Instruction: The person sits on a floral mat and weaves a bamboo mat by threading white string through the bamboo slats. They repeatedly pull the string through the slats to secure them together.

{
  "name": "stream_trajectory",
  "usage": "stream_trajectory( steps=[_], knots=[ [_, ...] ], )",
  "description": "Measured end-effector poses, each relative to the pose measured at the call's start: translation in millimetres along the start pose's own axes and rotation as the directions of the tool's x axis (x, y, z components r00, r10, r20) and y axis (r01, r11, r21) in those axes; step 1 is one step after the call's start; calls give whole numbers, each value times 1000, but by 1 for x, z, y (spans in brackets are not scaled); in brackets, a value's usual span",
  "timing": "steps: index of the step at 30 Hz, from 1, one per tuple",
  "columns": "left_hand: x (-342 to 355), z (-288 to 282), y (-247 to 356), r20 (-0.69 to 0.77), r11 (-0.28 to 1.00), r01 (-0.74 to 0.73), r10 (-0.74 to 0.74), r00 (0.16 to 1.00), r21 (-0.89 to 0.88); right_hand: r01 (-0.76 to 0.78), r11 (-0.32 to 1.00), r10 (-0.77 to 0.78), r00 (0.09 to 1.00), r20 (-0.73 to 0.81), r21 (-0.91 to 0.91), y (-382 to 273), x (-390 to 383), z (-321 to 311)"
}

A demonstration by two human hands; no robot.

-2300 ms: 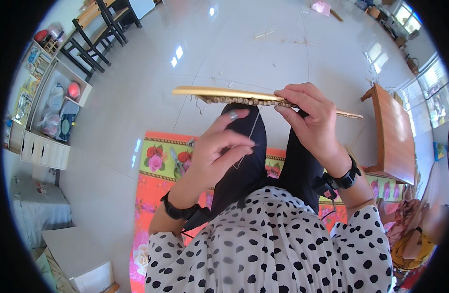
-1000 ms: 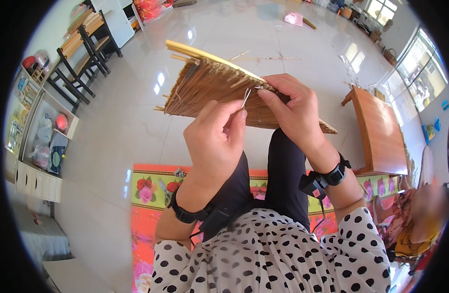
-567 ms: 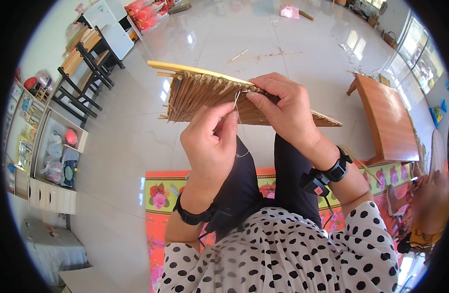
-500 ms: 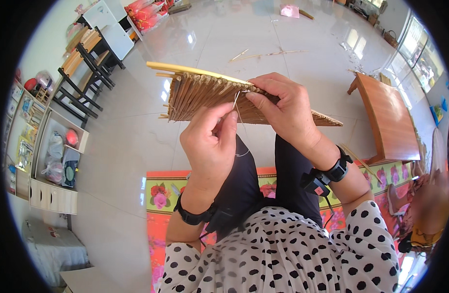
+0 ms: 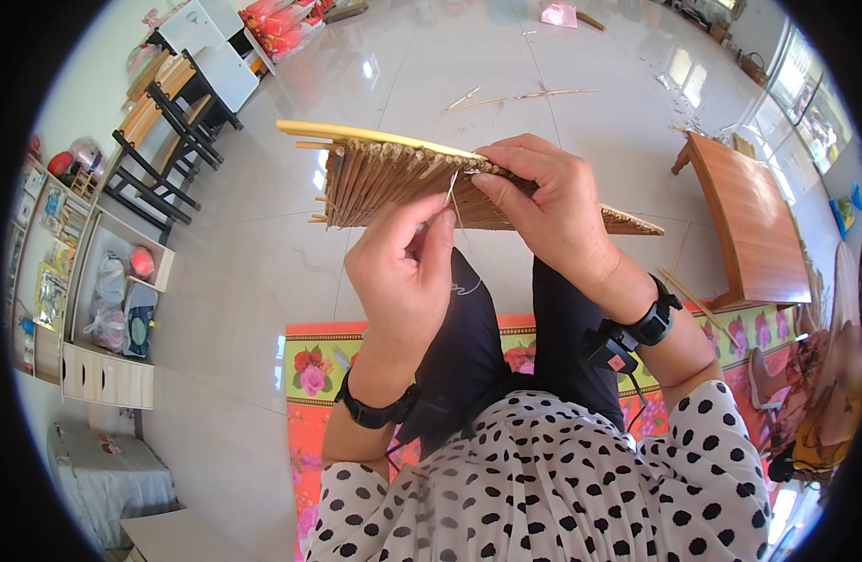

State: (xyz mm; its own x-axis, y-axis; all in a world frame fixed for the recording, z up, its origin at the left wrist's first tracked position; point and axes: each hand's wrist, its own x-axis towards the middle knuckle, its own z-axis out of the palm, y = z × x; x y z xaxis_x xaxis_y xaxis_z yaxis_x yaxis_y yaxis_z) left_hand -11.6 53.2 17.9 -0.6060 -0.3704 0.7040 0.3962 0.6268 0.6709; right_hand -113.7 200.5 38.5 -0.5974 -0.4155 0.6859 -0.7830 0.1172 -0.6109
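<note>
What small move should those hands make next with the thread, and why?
Perhaps the left hand should gently draw the white thread snug: it pinches the thread near the edge of the stick panel, the right hand grips that edge, and a slack strand hangs over the dark trousers.

Floor (image 5: 234, 281) was pale glossy tile. On it lay a flowered mat (image 5: 304, 431), loose sticks (image 5: 557, 93) and, farther off, something pink (image 5: 557, 15); a wooden table (image 5: 745, 220) stood there too (right side).
</note>
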Motion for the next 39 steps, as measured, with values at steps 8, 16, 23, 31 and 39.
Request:
stream_trajectory(
  steps=[8, 16, 23, 31, 39],
  knots=[
    [-7, -5, 2, 68, 955, 235, -226, 972, -181, 46, 999, -46, 998, -49, 12, -3, -5, 7],
    [-81, -44, -12, 317, 676, 605, -516, 796, -419, 354, 900, -369, 930, -8, -255, -6, -72, 35],
    [-169, -50, -30, 374, 530, 629, -514, 772, -569, 535, 790, -517, 844, 142, -300, 9, -129, 48],
    [-201, -55, -53, 416, 580, 634, -479, 773, -511, 490, 848, -445, 865, 232, -202, 10, -146, 52],
    [-223, -51, -69, 383, 699, 524, -369, 847, -486, 479, 863, -423, 860, 285, -163, 13, -149, 50]
  ],
)
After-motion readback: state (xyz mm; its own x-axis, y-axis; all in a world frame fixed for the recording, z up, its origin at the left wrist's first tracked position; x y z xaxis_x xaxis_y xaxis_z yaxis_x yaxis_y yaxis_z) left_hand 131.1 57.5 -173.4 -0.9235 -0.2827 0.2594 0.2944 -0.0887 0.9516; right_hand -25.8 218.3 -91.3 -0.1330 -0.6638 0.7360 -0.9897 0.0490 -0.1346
